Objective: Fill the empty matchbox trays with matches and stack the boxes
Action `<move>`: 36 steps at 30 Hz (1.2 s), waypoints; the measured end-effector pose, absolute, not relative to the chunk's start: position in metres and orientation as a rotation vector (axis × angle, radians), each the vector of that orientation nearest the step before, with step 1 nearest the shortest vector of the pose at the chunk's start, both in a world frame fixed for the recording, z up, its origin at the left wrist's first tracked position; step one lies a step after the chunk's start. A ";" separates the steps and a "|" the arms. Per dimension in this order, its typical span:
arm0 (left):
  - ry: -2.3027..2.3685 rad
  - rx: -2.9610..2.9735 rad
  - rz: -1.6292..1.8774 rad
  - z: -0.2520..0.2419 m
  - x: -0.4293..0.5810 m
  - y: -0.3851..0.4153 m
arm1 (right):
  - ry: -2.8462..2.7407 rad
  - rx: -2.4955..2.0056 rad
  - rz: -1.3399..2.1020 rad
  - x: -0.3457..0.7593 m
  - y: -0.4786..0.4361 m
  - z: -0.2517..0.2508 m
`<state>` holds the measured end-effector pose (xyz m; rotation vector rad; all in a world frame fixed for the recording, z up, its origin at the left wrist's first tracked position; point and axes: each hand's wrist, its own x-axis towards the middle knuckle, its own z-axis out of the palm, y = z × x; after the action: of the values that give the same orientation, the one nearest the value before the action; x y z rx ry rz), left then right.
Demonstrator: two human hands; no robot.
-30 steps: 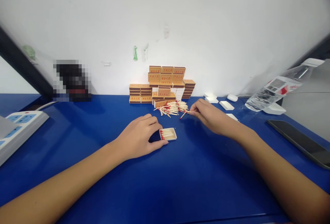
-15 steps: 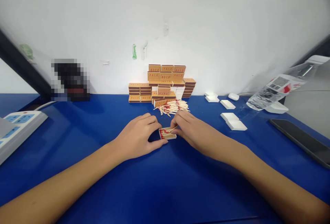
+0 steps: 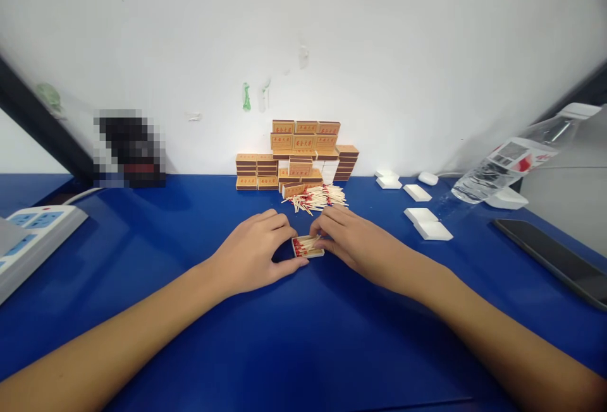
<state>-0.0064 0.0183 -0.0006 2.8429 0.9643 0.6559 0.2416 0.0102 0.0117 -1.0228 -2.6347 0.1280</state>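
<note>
A small white matchbox tray (image 3: 313, 255) lies flat on the blue table with red-tipped matches (image 3: 300, 248) in it. My left hand (image 3: 256, 248) grips the tray at its left end, index finger at the far side and thumb at the near side. Over the tray's right end, my right hand (image 3: 355, 238) has thumb and index finger pinched on matches, their pale sticks partly hidden by the fingers. Just beyond both hands is a loose heap of matches (image 3: 322, 197).
Stacked yellow-brown matchboxes (image 3: 303, 141) stand against the wall behind the heap. To the right are white trays (image 3: 434, 230), a leaning water bottle (image 3: 502, 162) and a black phone (image 3: 552, 260). A power strip (image 3: 42, 235) lies at the left.
My right hand has shifted slightly left over the tray, and the matches at its fingertips now lie lower, among those in the tray. My left hand has stayed put.
</note>
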 end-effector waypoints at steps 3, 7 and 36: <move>0.964 2.845 0.662 -0.001 -0.006 0.018 | -2.618 -1.021 0.169 0.244 0.010 0.013; 0.967 2.840 0.663 -0.001 -0.005 0.018 | -2.588 -1.017 0.266 0.243 0.006 0.014; 0.945 2.841 0.680 -0.001 -0.007 0.018 | -2.494 -0.991 0.474 0.246 0.009 0.007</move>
<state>-0.0074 0.0182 -0.0008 2.8411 0.9445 0.6805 0.2461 0.0086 0.0073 -0.9913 -2.4935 0.4738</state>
